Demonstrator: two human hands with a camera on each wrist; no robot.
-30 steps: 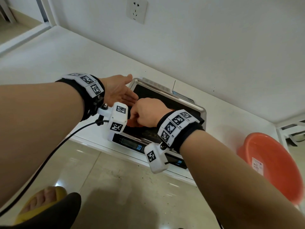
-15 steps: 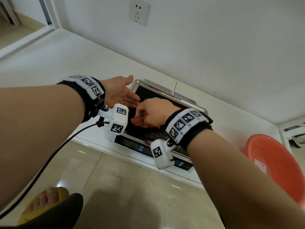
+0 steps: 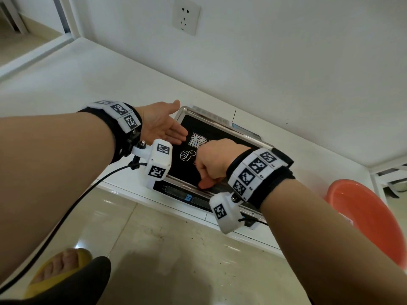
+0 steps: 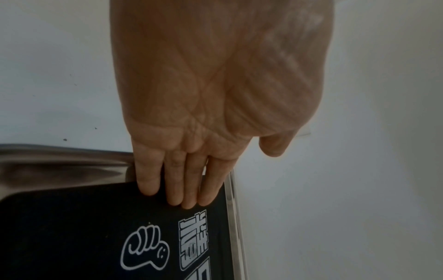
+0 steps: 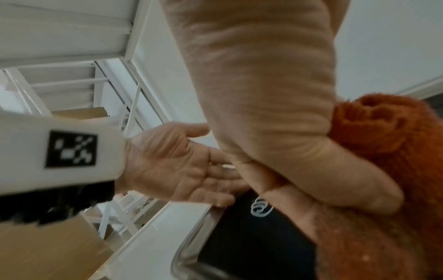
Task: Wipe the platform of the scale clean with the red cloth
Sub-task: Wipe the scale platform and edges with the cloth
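Observation:
The scale (image 3: 176,192) sits on a low white ledge by the wall, with a black printed platform (image 3: 215,133) framed in steel. My right hand (image 3: 212,160) is fisted over the platform's middle and grips the bunched red cloth (image 5: 374,136), which also peeks out at the front rim as a red corner (image 3: 204,183). My left hand (image 3: 163,126) lies flat with straight fingers (image 4: 177,185) touching the platform's left end (image 4: 95,217). Most of the cloth is hidden under the fist in the head view.
An orange plastic basin (image 3: 361,219) stands on the floor to the right. A wall socket (image 3: 186,17) is above the scale. A black cable (image 3: 66,212) hangs from my left wrist. My foot in a yellow slipper (image 3: 59,267) is on the tiled floor.
My right hand with the cloth has slid to the right across the platform, uncovering the white print. The left hand has stayed at the left end.

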